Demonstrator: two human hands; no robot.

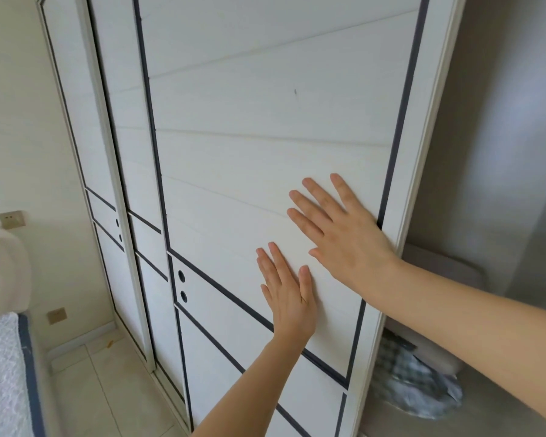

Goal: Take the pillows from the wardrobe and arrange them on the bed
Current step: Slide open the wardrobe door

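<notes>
White panelling with dark blue trim makes up the sliding wardrobe door [249, 137] that fills most of my view. I note both hands flat against its face. My left hand [289, 294] rests palm-down on the lower part of the panel, fingers extended and only slightly parted, holding nothing. My right hand [344, 231] sits higher and nearer the door's right edge, fingers spread wide, the heel of the palm lying over the dark trim strip; it also grips nothing. To the right of the door edge the wardrobe interior [501, 152] stands exposed, grey and shadowed. Inside, at the lower right, I can see a pale grey pillow [438, 310] lying partly hidden behind the door frame, and beneath it a bundle of blue-and-white patterned fabric [416, 386]; whether that bundle is a second pillow I cannot tell. A second door leaf [76, 105] runs off to the left. At the far left, a corner of the bed [0, 373] shows a white quilted surface with a blue border, beside a padded cream headboard [4, 269]. Pale floor tiles [108, 389] lie between the bed and the wardrobe.
</notes>
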